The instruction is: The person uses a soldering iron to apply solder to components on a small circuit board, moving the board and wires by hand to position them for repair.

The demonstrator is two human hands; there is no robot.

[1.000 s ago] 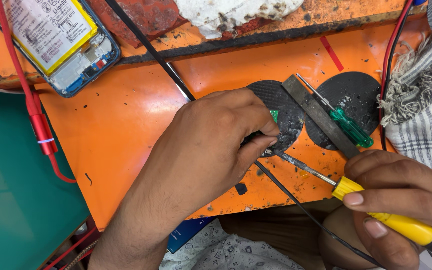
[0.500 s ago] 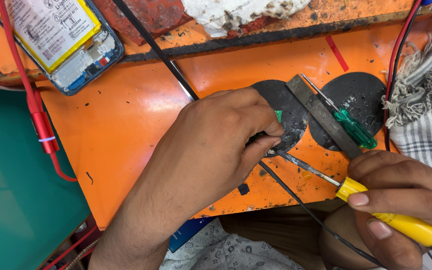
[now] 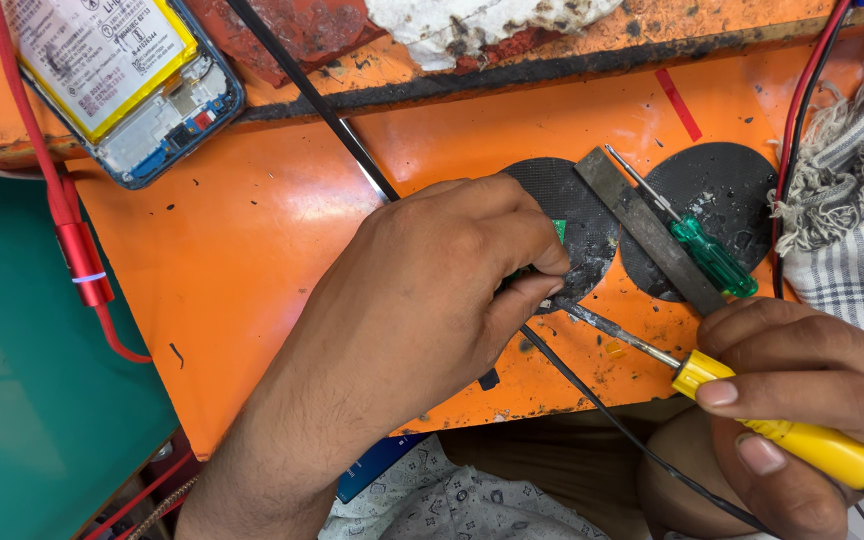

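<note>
I count two black pads [image 3: 727, 195] and one green screwdriver [image 3: 712, 256]. My left hand [image 3: 432, 290] pinches what seems a small green board [image 3: 558, 229]; my right hand [image 3: 802, 410] grips the yellow iron [image 3: 802, 440]. An opened phone [image 3: 117, 75] with a yellow-edged label lies top left.

A single head-worn camera looks steeply down, close in, at the orange counter [image 3: 252, 250]. The left hand [image 3: 422, 290] fills the centre; the right hand [image 3: 802, 400] enters at four o'clock, the phone [image 3: 117, 75] at eleven.

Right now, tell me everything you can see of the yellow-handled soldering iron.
The soldering iron has a yellow plastic-looking handle with a black rear end and a thin, dark, grimy metal shaft. The right hand grips the handle. It lies slanted, its tip pointing up-left, meeting the left hand's fingertips at a small green part on the black round pad.
</note>
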